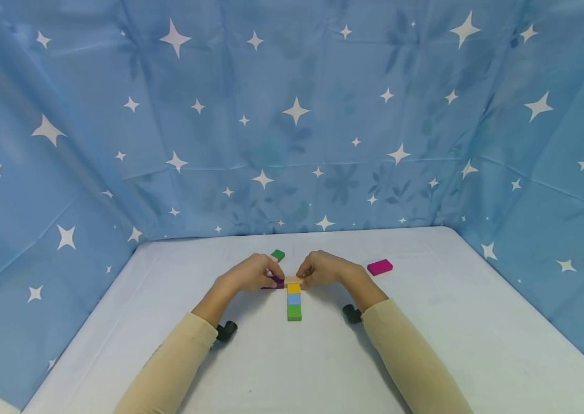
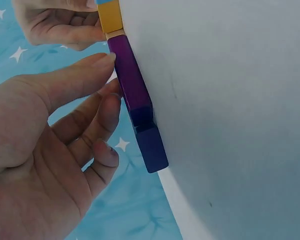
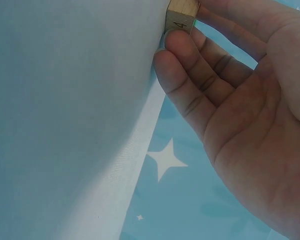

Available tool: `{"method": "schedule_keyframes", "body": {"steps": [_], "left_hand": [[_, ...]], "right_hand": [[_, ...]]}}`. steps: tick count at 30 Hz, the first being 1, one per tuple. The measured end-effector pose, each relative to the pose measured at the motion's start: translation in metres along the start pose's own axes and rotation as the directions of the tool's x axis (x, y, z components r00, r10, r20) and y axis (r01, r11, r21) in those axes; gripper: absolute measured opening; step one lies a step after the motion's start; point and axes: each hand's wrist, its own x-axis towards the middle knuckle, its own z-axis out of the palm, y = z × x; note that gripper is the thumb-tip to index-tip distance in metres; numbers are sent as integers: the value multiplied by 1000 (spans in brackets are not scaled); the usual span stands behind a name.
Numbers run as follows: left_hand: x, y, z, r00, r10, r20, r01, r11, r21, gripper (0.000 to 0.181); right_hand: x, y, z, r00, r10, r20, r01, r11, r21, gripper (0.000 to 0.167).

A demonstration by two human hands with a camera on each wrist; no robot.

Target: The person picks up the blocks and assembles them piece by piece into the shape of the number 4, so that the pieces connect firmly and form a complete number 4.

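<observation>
My left hand pinches a purple block between thumb and fingers, as the left wrist view shows. A dark blue block lies against the purple block's outer end. With its fingertips, my right hand grips the end of a plain wooden block marked "4" in the right wrist view. The purple block's inner end meets this wooden block. Running from the wooden block toward me is a row of a yellow block, a light blue block and a green block.
Behind my left hand lies another green block, partly hidden. A magenta block lies to the right of my right hand. The white table is bounded by a blue star-patterned curtain at the back and sides.
</observation>
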Motion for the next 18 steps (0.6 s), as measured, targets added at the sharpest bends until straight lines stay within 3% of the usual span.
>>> {"method": "schedule_keyframes", "body": {"steps": [18], "left_hand": [[0, 5, 4, 999, -23, -46, 23, 1000, 10, 16]], "right_hand": [[0, 0, 0, 1000, 17, 9, -17, 1000, 0, 25]]}}
